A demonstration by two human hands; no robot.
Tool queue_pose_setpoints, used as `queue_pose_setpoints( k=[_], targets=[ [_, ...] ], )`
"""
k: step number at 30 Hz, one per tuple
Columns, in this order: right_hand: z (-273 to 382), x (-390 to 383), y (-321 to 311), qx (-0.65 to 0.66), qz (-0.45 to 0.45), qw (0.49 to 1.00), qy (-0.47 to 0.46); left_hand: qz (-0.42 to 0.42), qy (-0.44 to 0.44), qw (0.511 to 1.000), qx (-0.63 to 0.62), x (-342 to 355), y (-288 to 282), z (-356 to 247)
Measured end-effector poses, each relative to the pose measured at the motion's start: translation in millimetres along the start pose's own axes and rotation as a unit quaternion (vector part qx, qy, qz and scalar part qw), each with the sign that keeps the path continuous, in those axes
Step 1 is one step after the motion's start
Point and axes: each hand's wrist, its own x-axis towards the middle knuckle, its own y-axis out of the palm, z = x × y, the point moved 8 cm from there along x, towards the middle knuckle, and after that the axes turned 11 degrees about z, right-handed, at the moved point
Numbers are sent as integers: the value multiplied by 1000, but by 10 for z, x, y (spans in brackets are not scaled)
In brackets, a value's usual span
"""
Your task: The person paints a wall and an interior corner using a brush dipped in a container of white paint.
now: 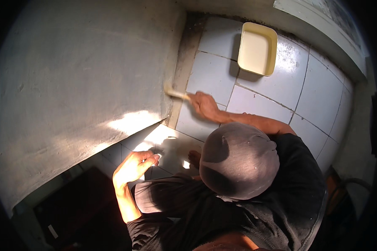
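Nearest the camera there's a grey cap and a dark shirt, seen from straight above. The left hand sits low on the left in a patch of sunlight, palm open and fingers loosely curled with nothing in them. It's right by the bottom edge of the wall, and I can't tell if it's actually touching. Just past it a bare foot pokes out onto the floor tiles, also catching the light. Further out, the right hand is stretched forward with its fingers wrapped tight around the handle of a brush. The brush lies roughly level, with its bristle end pressed against the outer corner of the grey wall, a bit above where wall meets floor. The wall itself is rough plaster and fills the whole left side, with a bright streak of sun along its lower part. Way at the back, well away from both hands, a cream-yellow tray sits flat on the pale tiles, close to a light-coloured ledge along the far edge.
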Motion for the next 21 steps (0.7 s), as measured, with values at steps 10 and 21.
queue_pose_setpoints(
  k=[10, 21],
  targets=[
    [289, 468, -911, -89, -114, 983, -116, -14, -2, 1000, -1, -5, -6, -58],
    [1252, -208, -3081, -105, -159, 982, 5, 3, 141, 973, 181, 101, -13, -806]
  ],
)
